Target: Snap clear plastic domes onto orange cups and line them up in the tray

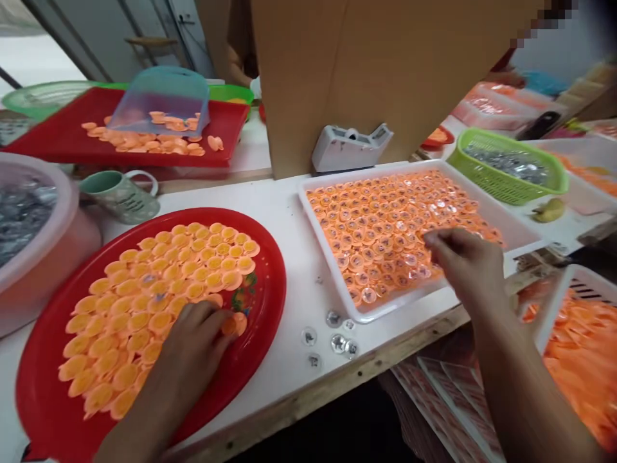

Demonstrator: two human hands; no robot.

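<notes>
My left hand [196,344] is over the right side of a round red tray [272,276]. Its fingers are closed on a small orange plastic piece [234,324] with a round cup shape. Rows of similar orange pieces with yellowish centres [159,292] cover much of that tray. My right hand [465,260] is above the right part of a white rectangular tray [347,307], thumb and fingertips pinched together; what they hold, if anything, is hidden. Orange pieces with clear round discs [380,238] fill most of the white tray. Several loose clear discs [338,343] lie between the trays.
A pink tub [72,231] and a mug [118,196] stand at left. Behind are a red tray [236,128] with a blue scoop [161,96], a cardboard panel [337,77] and a grey device [351,148]. A green basket [501,186] stands right. Other people are partly visible behind.
</notes>
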